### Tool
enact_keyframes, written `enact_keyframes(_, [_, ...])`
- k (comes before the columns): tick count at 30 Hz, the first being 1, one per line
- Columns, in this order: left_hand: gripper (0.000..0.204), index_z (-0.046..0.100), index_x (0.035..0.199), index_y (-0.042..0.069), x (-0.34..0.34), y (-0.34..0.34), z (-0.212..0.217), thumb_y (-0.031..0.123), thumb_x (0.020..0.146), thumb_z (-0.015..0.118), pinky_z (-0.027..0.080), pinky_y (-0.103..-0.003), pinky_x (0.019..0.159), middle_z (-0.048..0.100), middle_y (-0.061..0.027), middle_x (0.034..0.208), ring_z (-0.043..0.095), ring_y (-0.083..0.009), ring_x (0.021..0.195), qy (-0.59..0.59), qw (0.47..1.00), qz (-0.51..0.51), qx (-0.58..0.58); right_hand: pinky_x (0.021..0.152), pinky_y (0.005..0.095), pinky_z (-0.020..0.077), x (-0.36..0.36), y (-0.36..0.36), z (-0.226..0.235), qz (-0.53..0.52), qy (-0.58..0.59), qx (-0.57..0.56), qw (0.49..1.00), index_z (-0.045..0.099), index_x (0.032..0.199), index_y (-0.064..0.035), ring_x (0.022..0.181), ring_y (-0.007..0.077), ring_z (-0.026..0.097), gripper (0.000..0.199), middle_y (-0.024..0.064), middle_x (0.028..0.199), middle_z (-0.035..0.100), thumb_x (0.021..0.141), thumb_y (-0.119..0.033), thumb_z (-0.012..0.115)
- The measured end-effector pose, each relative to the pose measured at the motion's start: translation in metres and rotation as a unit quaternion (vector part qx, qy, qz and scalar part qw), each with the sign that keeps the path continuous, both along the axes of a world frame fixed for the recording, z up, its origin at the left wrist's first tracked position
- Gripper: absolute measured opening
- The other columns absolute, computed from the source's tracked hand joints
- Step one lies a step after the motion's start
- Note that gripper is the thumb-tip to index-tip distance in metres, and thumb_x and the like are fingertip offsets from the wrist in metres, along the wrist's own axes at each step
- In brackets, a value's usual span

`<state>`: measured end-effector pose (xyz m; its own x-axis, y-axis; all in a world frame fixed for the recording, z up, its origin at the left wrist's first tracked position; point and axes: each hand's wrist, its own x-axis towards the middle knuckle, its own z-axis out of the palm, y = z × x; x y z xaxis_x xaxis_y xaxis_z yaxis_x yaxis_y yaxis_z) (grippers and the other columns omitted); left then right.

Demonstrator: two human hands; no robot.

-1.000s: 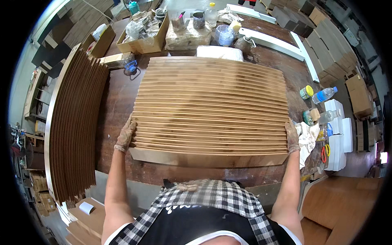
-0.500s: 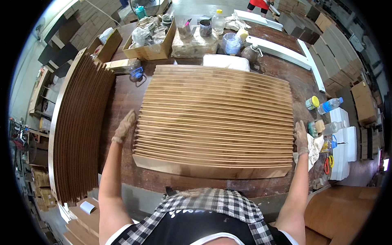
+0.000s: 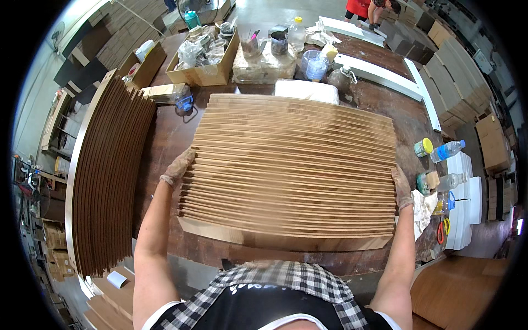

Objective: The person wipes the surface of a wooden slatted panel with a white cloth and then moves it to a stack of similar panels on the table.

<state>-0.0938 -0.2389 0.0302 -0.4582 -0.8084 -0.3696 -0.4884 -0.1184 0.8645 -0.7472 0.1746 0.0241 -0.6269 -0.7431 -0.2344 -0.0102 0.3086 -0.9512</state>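
Note:
A broad stack of light-brown wooden slats (image 3: 291, 170) lies in front of me, their long edges stepped in close parallel rows. Against its left end rests my left hand (image 3: 179, 166), in a thin glove, fingers stretched along the slat ends. My right hand (image 3: 402, 186), gloved too, lies flat on the opposite end with its fingers extended. Neither hand's fingers are wrapped round a slat, though the palm sides are hidden. Farther left, a second stack of darker brown slats (image 3: 113, 181) stands on the dark wooden table (image 3: 165, 132).
Behind the slats are a cardboard box (image 3: 206, 76) of jars, a wrapped block (image 3: 261, 70) with cups on it, and a white pad (image 3: 306, 91). At the right sit bottles (image 3: 448, 150), a rag (image 3: 423, 212) and scissors (image 3: 441, 231). Another person (image 3: 360, 8) bends beyond the table.
Both hands have moved inward, from just off the ends of the stack into contact with them. In the view, the stack sits slightly lower. More of the far person shows.

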Motion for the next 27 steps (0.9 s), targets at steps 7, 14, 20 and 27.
enact_keyframes(7, [0.071, 0.045, 0.151, 0.010, -0.037, -0.015, 0.009, 0.058, 0.099, 0.053, 0.051, -0.028, 0.091, 0.063, -0.0067, 0.128, 0.062, -0.0158, 0.108, 0.068, 0.991, 0.106, 0.047, 0.111, 0.0305, 0.0357, -0.020, -0.023, -0.014, -0.032, 0.040, 0.005, 0.999, 0.046, 0.146, -0.0003, 0.130, 0.0179, 0.049, 0.059, 0.0109, 0.142, 0.054, 0.103, -0.039, 0.054])
enact_keyframes(14, [0.061, 0.043, 0.153, 0.017, -0.036, -0.030, 0.005, 0.049, 0.102, 0.052, 0.051, -0.033, 0.086, 0.061, -0.0020, 0.129, 0.058, -0.0139, 0.102, -0.004, 0.999, 0.021, 0.041, 0.113, 0.0316, 0.0334, -0.024, -0.022, 0.008, 0.024, -0.002, -0.008, 1.000, 0.047, 0.145, 0.0028, 0.130, 0.0201, 0.049, 0.057, 0.0102, 0.142, 0.055, 0.104, -0.038, 0.053])
enact_keyframes(20, [0.068, 0.030, 0.156, 0.004, -0.061, -0.074, -0.016, 0.043, 0.104, 0.050, 0.044, -0.032, 0.104, 0.052, -0.0119, 0.145, 0.054, -0.0184, 0.125, 0.155, 0.986, 0.050, 0.039, 0.109, 0.0374, 0.0384, -0.108, -0.011, -0.028, -0.047, 0.108, -0.055, 0.992, 0.035, 0.154, -0.0072, 0.134, 0.0233, 0.047, 0.071, 0.0084, 0.155, 0.041, 0.100, -0.050, 0.054])
enact_keyframes(27, [0.059, 0.043, 0.152, 0.012, -0.064, -0.043, 0.016, 0.041, 0.102, 0.054, 0.050, -0.028, 0.087, 0.064, -0.0042, 0.122, 0.059, -0.0120, 0.102, -0.004, 0.998, 0.021, 0.057, 0.111, 0.0358, 0.0345, -0.039, -0.068, 0.003, -0.028, 0.196, 0.112, 0.974, 0.048, 0.147, -0.0057, 0.130, 0.0254, 0.050, 0.057, 0.0122, 0.137, 0.057, 0.102, -0.040, 0.054])
